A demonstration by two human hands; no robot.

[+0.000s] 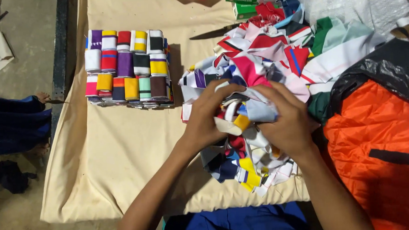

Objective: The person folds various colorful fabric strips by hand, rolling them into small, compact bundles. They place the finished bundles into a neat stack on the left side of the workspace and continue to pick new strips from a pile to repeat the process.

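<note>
Fabric strips (241, 122) sit bunched between left hand (207, 114) and right hand (287, 120), both clamped on them.

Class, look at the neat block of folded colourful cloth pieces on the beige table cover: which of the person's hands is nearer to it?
Left. The left hand lies just right of the folded block, across bare table cover. The right hand is farther right, both gripping the loose cloth pile.
</note>
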